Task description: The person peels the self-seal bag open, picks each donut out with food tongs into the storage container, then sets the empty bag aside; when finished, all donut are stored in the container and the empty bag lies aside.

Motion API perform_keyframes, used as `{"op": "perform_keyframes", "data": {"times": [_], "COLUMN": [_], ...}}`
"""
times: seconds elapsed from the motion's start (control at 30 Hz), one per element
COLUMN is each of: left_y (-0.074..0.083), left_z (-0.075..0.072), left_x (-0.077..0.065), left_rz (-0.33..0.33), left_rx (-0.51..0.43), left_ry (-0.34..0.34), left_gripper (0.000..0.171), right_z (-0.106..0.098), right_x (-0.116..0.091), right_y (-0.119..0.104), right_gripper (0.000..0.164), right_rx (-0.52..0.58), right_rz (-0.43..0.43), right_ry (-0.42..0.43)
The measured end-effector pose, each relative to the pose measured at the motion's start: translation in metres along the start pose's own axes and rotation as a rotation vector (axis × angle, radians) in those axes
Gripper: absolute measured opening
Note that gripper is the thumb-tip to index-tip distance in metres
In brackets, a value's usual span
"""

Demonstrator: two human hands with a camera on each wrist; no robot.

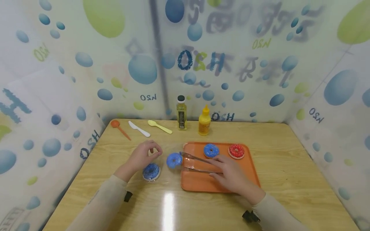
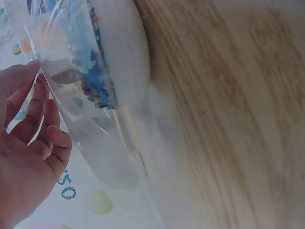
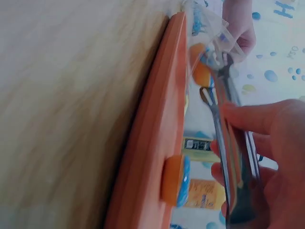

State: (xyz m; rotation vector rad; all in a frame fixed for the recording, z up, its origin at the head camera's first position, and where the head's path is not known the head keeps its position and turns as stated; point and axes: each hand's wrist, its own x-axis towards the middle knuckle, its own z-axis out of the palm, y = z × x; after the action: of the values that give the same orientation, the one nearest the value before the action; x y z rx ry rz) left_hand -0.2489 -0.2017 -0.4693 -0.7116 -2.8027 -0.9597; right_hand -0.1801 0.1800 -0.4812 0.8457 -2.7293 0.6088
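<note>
My left hand (image 1: 145, 154) pinches the edge of a clear plastic bag (image 2: 90, 138) between thumb and fingertips. Inside the bag lies a blue sprinkled donut (image 1: 151, 172) with a white base. My right hand (image 1: 231, 173) grips metal tongs (image 1: 199, 158) with fork-like ends, their two arms spread apart. At the tong tips is a second blue donut (image 1: 174, 160), just left of the orange tray (image 1: 199, 183); its orange base shows in the right wrist view, overlapped by the bag. On the tray sit another blue donut (image 1: 211, 150) and a red donut (image 1: 236, 151).
Behind the tray stand a dark-capped bottle of yellowish liquid (image 1: 181, 114) and a yellow squeeze bottle (image 1: 204, 122). An orange spoon (image 1: 119, 128), a white knife (image 1: 139, 129) and a pale yellow spoon (image 1: 160, 126) lie at the back left. Patterned walls border the table.
</note>
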Motion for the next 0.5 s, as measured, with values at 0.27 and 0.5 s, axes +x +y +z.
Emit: {"op": "perform_keyframes", "data": {"times": [0.27, 0.5], "left_y": [-0.002, -0.001], "left_z": [-0.001, -0.001], "left_x": [-0.003, -0.002], "left_rz": [-0.011, -0.008], "left_rx": [0.009, 0.001], "left_ry": [-0.002, 0.001], "left_gripper": [0.004, 0.004], "right_z": [-0.013, -0.031], "right_x": [-0.026, -0.047], "right_y": [0.017, 0.036], "right_gripper": [0.052, 0.051], "right_rx": [0.036, 0.058], "right_rz": [-0.003, 0.016], "right_ry": [-0.002, 0.027]}}
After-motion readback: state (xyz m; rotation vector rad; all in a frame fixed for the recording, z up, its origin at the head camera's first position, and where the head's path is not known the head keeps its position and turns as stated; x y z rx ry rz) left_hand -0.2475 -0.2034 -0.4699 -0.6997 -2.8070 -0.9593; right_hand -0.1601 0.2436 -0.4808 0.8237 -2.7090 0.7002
